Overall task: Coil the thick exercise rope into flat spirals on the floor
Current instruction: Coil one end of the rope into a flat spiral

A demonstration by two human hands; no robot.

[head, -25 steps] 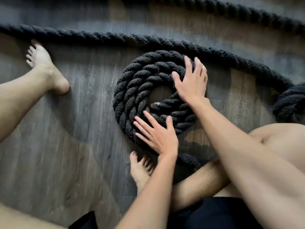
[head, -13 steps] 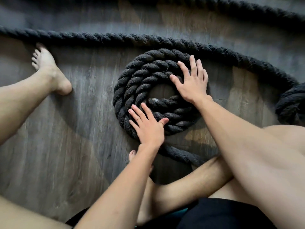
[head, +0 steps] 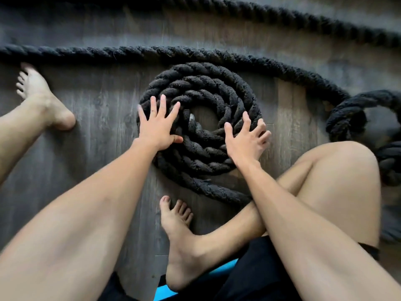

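Views: one, head-worn, wide-angle.
Facing: fwd & down, almost straight at floor (head: 97, 148).
Range: close; rope coil (head: 195, 83) sits mid-frame, wearer's own limbs fill btm half.

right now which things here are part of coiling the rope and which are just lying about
In the job:
- rope spiral
- rope tail leaving it towards the legs
- left hand, flat on the spiral
- right hand, fingers curled over the outer turn

Lying about:
- near rope run
- far rope run
- rope bundle at the right edge
- blue edge under the person
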